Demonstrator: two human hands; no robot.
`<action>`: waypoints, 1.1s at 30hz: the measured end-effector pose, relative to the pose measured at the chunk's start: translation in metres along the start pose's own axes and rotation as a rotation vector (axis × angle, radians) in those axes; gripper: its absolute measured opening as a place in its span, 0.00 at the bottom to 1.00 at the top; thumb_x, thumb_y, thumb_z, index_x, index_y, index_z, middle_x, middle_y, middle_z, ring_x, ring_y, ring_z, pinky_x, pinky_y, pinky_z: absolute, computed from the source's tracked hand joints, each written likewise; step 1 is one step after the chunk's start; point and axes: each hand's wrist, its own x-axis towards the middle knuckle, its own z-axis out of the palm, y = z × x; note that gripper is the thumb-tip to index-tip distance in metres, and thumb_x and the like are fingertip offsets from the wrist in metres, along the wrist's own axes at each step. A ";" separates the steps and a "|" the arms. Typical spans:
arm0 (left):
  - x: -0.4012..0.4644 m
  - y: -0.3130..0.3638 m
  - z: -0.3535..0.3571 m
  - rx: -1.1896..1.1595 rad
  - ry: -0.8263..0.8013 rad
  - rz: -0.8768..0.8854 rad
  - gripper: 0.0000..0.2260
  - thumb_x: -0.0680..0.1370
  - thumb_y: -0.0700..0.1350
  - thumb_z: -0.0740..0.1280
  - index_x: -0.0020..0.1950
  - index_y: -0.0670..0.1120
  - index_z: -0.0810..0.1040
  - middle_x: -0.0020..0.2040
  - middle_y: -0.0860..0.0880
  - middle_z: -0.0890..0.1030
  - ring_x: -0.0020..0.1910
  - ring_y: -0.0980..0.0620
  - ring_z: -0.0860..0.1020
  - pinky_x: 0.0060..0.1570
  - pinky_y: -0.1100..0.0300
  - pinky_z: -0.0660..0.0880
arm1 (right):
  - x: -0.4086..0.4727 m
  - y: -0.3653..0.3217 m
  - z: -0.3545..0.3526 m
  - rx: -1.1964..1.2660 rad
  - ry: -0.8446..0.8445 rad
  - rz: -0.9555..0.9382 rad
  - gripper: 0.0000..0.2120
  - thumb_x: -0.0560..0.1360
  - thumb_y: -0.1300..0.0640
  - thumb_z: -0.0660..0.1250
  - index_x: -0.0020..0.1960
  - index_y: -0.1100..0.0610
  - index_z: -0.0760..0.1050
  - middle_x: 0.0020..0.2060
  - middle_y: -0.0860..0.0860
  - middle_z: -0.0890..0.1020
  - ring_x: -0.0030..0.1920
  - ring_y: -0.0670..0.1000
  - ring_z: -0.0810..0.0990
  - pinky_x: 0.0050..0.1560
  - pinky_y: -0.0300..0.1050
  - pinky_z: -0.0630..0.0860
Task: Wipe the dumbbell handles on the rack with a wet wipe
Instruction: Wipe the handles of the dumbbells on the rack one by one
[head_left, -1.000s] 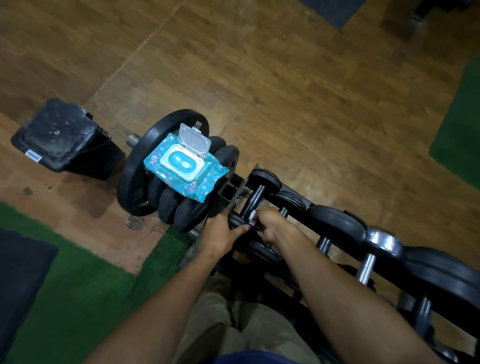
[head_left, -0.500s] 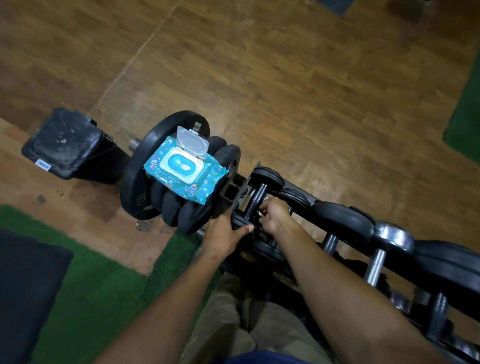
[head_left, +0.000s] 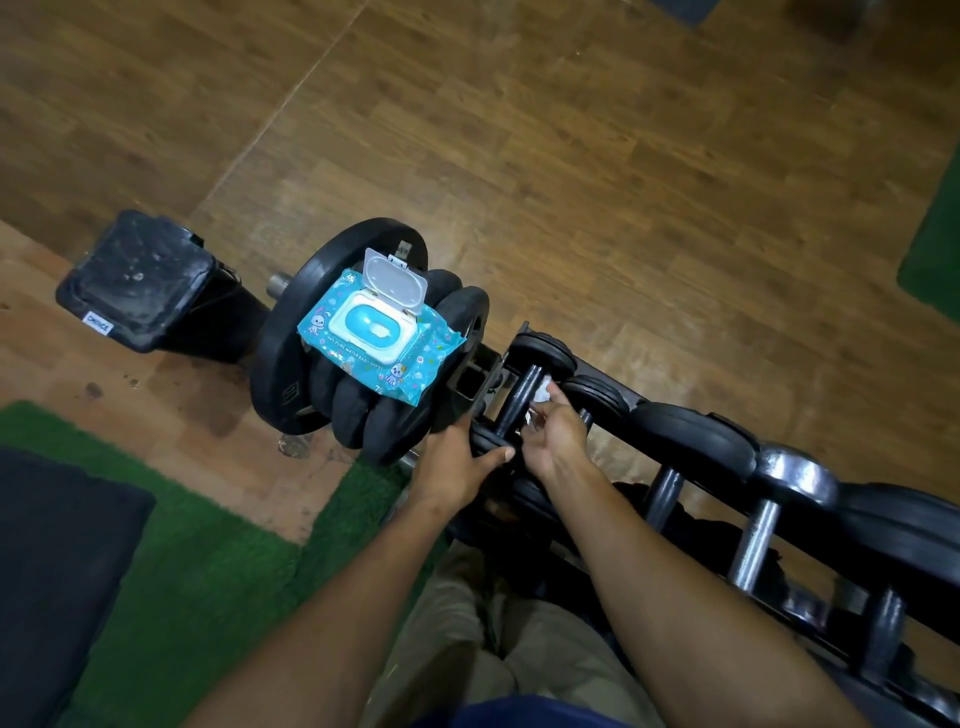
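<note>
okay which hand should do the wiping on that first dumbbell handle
Right. The right hand holds the white wet wipe against the end dumbbell's handle. The left hand is braced on that dumbbell's near head, so it is probably better steadying.

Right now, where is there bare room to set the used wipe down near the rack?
Bare wood floor beyond the rack, and green turf beside the weight plates. Crowded: the wipes pack covers the plates, and the left hand and right hand fill the first dumbbell.
</note>
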 end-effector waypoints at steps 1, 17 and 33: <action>0.000 0.000 0.000 -0.001 0.001 0.001 0.31 0.70 0.63 0.77 0.69 0.53 0.77 0.57 0.47 0.85 0.61 0.42 0.80 0.57 0.54 0.78 | -0.001 0.000 -0.002 0.008 0.015 -0.024 0.24 0.80 0.71 0.54 0.71 0.54 0.74 0.63 0.56 0.76 0.62 0.53 0.75 0.72 0.48 0.68; -0.013 0.006 0.001 -0.014 -0.006 0.016 0.29 0.73 0.60 0.75 0.69 0.48 0.75 0.62 0.46 0.83 0.63 0.43 0.79 0.61 0.53 0.76 | -0.015 -0.020 -0.033 -0.888 -0.117 -0.386 0.04 0.75 0.62 0.74 0.46 0.53 0.83 0.47 0.50 0.85 0.50 0.52 0.83 0.55 0.50 0.81; -0.104 0.033 0.061 -0.230 0.005 -0.124 0.30 0.77 0.59 0.72 0.72 0.44 0.70 0.66 0.46 0.76 0.66 0.47 0.75 0.60 0.57 0.71 | -0.031 -0.038 -0.102 -1.889 -0.320 -0.944 0.18 0.75 0.63 0.66 0.59 0.47 0.83 0.54 0.51 0.77 0.53 0.55 0.80 0.42 0.47 0.75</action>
